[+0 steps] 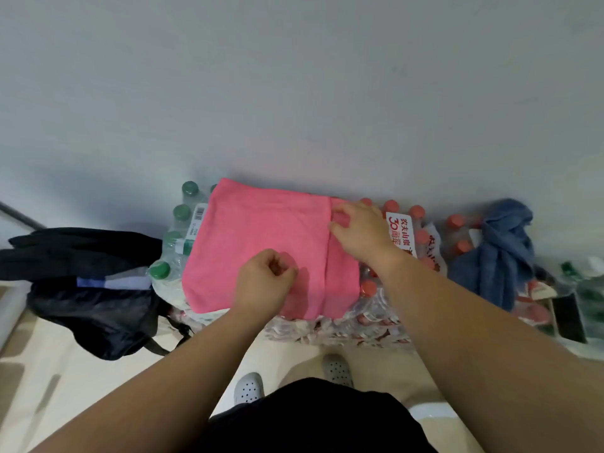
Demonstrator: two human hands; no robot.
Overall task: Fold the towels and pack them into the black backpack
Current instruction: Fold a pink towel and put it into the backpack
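A pink towel (261, 237) lies spread flat on top of shrink-wrapped packs of bottles, with one folded layer ending in an edge near its right side. My left hand (264, 282) rests on the towel's near middle, fingers curled and pinching the cloth. My right hand (358, 232) lies on the towel's right part, fingertips gripping the folded edge. A crumpled blue towel (500, 246) sits on the bottle packs at the right. The black backpack (88, 282) slumps on the floor at the left, beside the packs.
Green-capped bottles (178, 237) in plastic wrap stand left of the pink towel, red-capped bottles (421, 233) to its right. A pale wall (294, 93) rises directly behind them. My feet in grey perforated shoes (248, 387) stand on the light floor below.
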